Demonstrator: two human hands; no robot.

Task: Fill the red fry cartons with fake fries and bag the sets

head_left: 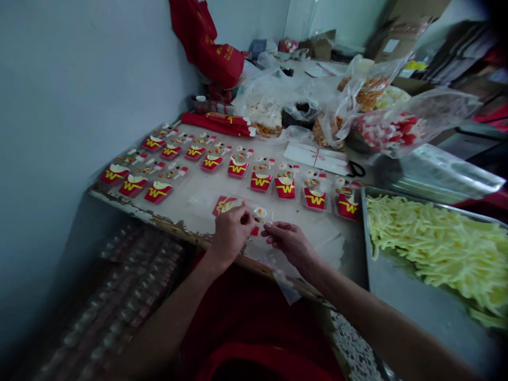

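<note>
The left hand (pixel 230 233) is curled, its fingertips brought together over a clear plastic packet (pixel 273 214); whether anything is pinched cannot be told. The packet lies near the table's front edge, beneath and between the hands, and a red-and-yellow fries-carton piece (pixel 223 205) and a fried-egg piece (pixel 260 211) are seen there. The right hand (pixel 291 243) is held with thumb and forefinger close together, its grip equally unclear. Small pieces could be dropped or skewed if the thin film is tugged unevenly, and the packet could be pulled over the edge, being so near it. The table (pixel 188 216) is worn, its front edge chipped. It is bordered at left by a bare wall (pixel 79 79); rightward, rows of similar packets (pixel 237 168), heaped plastic bags (pixel 264 108), a cardboard box (pixel 400 32) and a metal tray (pixel 400 301) of pale-yellow strips (pixel 448 238) are seen.
</note>
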